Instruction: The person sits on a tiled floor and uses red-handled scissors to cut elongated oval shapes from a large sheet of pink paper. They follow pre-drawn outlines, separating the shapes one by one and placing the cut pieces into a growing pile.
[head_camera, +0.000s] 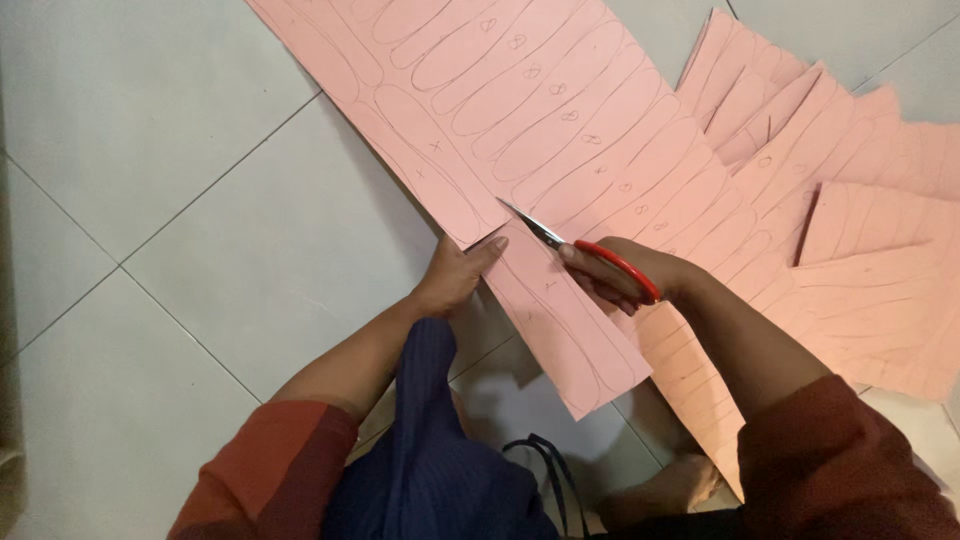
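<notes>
1. Fingers of right hand (640, 272) clamped thru red scissors (585, 252), blades apart, biting into pink sheet (560, 120) on tiled floor (150, 120).
2. L hand (455, 275) fingers together, pinching the cut strip (560, 330) edge, prob. to keep paper taut by the blades.
3. Loose pink pieces (860, 240) lie piled to the right.

You wear a dark red top with long sleeves; both sleeves are pushed up your arms; your lap is covered by dark blue cloth with thin stripes.
</notes>
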